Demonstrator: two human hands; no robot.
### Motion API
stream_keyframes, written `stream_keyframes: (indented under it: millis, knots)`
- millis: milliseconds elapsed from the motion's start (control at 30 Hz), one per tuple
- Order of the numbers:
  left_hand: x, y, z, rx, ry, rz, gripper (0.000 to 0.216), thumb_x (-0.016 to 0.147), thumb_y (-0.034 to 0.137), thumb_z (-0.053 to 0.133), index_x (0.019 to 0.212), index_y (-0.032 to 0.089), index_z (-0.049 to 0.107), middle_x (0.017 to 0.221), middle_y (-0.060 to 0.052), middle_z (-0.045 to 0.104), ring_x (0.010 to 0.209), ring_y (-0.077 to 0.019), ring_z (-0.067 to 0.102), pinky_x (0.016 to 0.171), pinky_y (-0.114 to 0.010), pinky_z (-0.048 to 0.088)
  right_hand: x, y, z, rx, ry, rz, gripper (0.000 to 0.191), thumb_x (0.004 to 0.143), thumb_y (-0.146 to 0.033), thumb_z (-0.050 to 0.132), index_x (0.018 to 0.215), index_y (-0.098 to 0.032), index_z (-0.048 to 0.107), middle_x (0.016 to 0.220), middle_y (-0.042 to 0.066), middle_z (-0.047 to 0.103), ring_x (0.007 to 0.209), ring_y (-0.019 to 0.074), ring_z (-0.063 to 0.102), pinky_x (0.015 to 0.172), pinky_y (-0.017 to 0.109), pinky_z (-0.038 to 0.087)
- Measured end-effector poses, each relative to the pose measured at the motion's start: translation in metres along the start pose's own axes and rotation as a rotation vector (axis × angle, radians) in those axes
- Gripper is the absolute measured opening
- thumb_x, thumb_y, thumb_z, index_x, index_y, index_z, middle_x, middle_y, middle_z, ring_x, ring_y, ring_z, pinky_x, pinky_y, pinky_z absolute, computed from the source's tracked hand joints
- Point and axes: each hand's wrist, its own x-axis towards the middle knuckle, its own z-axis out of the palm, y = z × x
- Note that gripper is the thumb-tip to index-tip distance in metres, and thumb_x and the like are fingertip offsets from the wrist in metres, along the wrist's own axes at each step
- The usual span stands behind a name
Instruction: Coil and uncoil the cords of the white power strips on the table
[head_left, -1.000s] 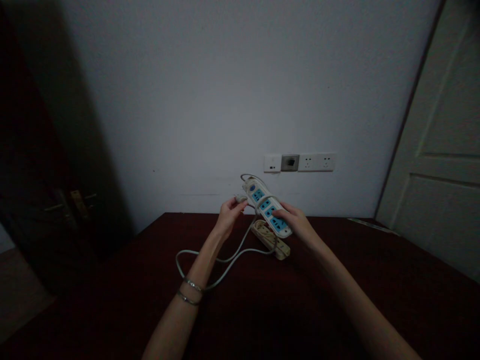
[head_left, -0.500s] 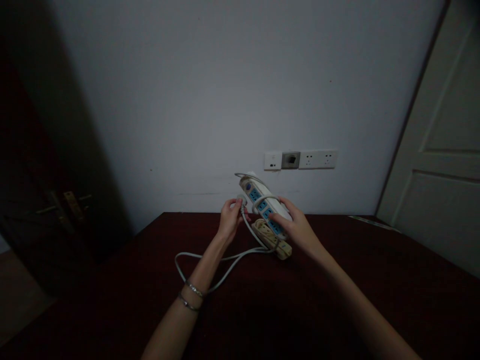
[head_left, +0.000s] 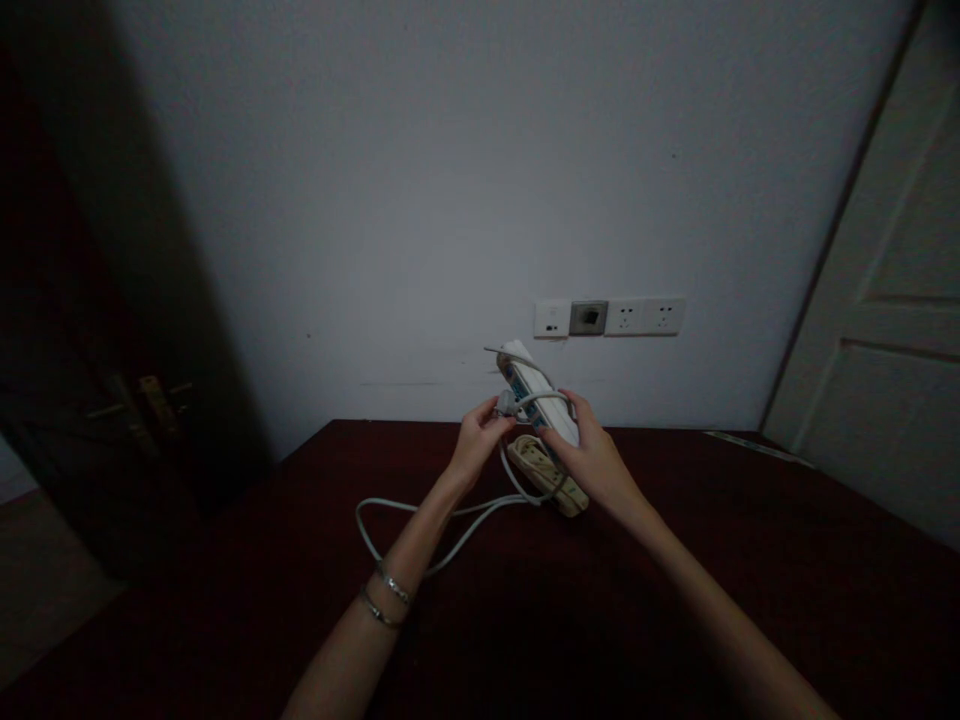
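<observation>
My right hand (head_left: 589, 450) is closed around the lower end of a white power strip (head_left: 541, 392) with blue sockets, which it holds tilted above the table. A white cord (head_left: 544, 397) loops around the strip's body. Between the fingers of my left hand (head_left: 480, 435) is a grey-white plug (head_left: 506, 402), close against the strip's socket side. Whether the plug touches the strip I cannot tell. Below, a second, yellowish power strip (head_left: 574, 498) lies on the table, its own cord wrapped on it. A loose cord loop (head_left: 367, 503) trails left, passing under my left forearm.
The dark red table (head_left: 645, 620) reaches back to a pale wall, where a row of wall sockets (head_left: 643, 317) sits. A flat thin strip (head_left: 757, 448) lies near the back right edge. Doors stand at the left (head_left: 90, 470) and right (head_left: 892, 330).
My left hand has brought the plug rightward to the white power strip. My right hand has turned the strip, so its blue socket face now points more to the left.
</observation>
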Motion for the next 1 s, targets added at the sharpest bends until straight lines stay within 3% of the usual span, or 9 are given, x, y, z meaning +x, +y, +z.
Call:
stream_keyframes:
  millis: [133, 333, 600, 800, 1000]
  knots:
    - [-0.002, 0.001, 0.005, 0.131, 0.030, 0.084, 0.033, 0.067, 0.026, 0.066, 0.096, 0.011, 0.064, 0.094, -0.008, 0.067, 0.085, -0.0177, 0.059, 0.080, -0.029, 0.044, 0.000, 0.000, 0.001, -0.036, -0.005, -0.016, 0.063, 0.078, -0.041, 0.050, 0.133, -0.016, 0.034, 0.107, 0.015, 0.062, 0.085, 0.0268, 0.062, 0.075, 0.037, 0.045]
    - [-0.007, 0.000, 0.003, 0.486, 0.059, 0.236, 0.026, 0.076, 0.031, 0.058, 0.094, 0.014, 0.064, 0.081, -0.001, 0.063, 0.073, -0.0129, 0.054, 0.068, -0.023, 0.041, 0.001, 0.001, 0.000, -0.052, -0.019, -0.023, 0.063, 0.077, -0.043, 0.050, 0.132, -0.016, 0.035, 0.106, 0.015, 0.062, 0.087, 0.0269, 0.061, 0.076, 0.037, 0.045]
    - [-0.011, 0.002, 0.002, 0.749, 0.134, 0.373, 0.012, 0.070, 0.023, 0.059, 0.080, 0.015, 0.061, 0.070, 0.002, 0.054, 0.064, -0.0106, 0.047, 0.061, -0.021, 0.038, 0.001, 0.002, 0.000, -0.050, -0.056, -0.027, 0.059, 0.077, -0.041, 0.051, 0.129, -0.017, 0.038, 0.108, 0.014, 0.061, 0.093, 0.0273, 0.060, 0.079, 0.038, 0.044]
    - [-0.010, 0.003, -0.005, 0.826, 0.074, 0.472, 0.023, 0.069, 0.022, 0.060, 0.091, 0.015, 0.063, 0.078, -0.002, 0.058, 0.071, -0.0132, 0.052, 0.068, -0.025, 0.042, 0.005, 0.008, -0.004, -0.066, -0.095, -0.028, 0.053, 0.076, -0.040, 0.052, 0.124, -0.020, 0.043, 0.108, 0.012, 0.061, 0.093, 0.0258, 0.060, 0.079, 0.037, 0.045]
    - [-0.011, 0.009, -0.014, 1.013, -0.038, 0.412, 0.017, 0.072, 0.025, 0.056, 0.083, 0.015, 0.064, 0.074, -0.003, 0.059, 0.067, -0.0147, 0.052, 0.066, -0.027, 0.041, 0.006, 0.013, -0.003, -0.071, -0.132, -0.066, 0.046, 0.076, -0.038, 0.054, 0.118, -0.021, 0.049, 0.102, 0.010, 0.064, 0.087, 0.0238, 0.062, 0.077, 0.036, 0.046]
